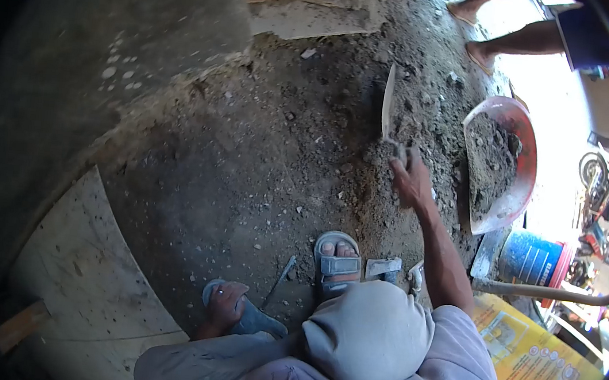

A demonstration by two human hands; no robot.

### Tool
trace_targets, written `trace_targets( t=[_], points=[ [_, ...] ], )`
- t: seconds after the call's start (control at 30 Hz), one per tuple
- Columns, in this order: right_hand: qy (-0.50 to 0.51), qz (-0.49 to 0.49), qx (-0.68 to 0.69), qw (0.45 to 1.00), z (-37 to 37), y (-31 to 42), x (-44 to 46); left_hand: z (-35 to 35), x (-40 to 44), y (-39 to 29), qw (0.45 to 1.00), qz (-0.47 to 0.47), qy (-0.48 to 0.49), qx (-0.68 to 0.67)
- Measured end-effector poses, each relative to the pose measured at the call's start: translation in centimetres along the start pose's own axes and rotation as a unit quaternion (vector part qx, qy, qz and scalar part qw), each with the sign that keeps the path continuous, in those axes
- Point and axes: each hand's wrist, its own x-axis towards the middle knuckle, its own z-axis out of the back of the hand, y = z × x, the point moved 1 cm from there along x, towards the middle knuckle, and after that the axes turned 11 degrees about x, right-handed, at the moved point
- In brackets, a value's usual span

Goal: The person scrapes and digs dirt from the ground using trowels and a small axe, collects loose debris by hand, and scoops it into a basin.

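Observation:
In the head view, my right hand (410, 178) grips the handle of a trowel (387, 106) whose long pale blade appears nearly edge-on and points away from me. Both are low over loose grey-brown soil (363, 188) mixed with small stones. My left hand (224, 303), with a ring on one finger, is down beside my left sandal (255, 319), its fingers laid over the sandal's front and partly in shadow. My right foot wears a grey strapped sandal (339, 267). A grey cap (371, 336) hides part of my body.
A cut red-and-white container (524, 174) holds soil on the right. Near it are a blue bucket (529, 257), a tool's wooden handle (547, 292) and a yellow printed bag (529, 365). A curved board (92, 265) lies left. Another person's legs (524, 41) show top right.

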Motion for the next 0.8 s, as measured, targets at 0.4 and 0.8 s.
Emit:
trace_targets(
  t=[0.4,0.8],
  points=[
    [-0.242,0.081,-0.254,0.933,15.6,3.5,23.8,16.3,17.3,1.3,0.999,0.008,0.050,-0.009],
    [-0.053,0.174,-0.307,0.934,20.9,-2.9,20.5,8.2,43.3,-2.2,0.991,-0.038,-0.125,0.025]
  ],
)
